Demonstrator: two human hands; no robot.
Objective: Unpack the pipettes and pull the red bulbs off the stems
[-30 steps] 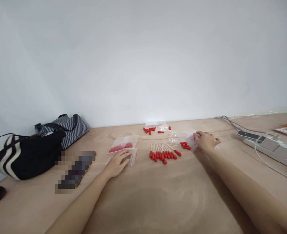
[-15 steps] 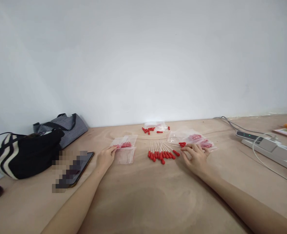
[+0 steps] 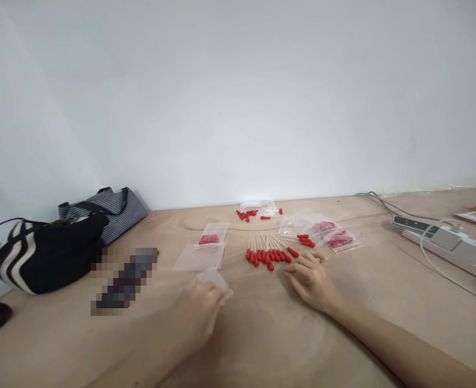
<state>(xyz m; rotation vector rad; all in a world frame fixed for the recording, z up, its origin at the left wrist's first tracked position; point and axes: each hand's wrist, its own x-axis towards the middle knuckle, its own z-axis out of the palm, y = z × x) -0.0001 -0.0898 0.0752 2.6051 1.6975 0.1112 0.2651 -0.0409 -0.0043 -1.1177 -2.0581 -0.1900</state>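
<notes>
My left hand [image 3: 203, 307], smeared by motion, is closed on a small clear plastic bag [image 3: 216, 281] just above the table. Beyond it lie another clear bag [image 3: 197, 257] and a zip bag with red bulbs [image 3: 209, 238] inside. My right hand [image 3: 310, 280] lies low on the table with bent, slightly parted fingers and nothing visible in them. Just beyond and left of it is a fan of droppers [image 3: 268, 253] with red bulbs toward me and thin pale stems pointing away. A few more droppers [image 3: 306, 241] point sideways at its right end.
Bags with red bulbs [image 3: 335, 234] lie right of the fan. Loose red bulbs [image 3: 246, 215] sit near the wall beside a clear bag [image 3: 258, 206]. A phone [image 3: 128, 277], partly pixelated, and a black bag [image 3: 64, 258] are left; a power strip [image 3: 452, 248] is right.
My left hand has come toward me and to the right with a clear bag in it. My right hand has drawn back and slightly left, away from the bags of bulbs.
</notes>
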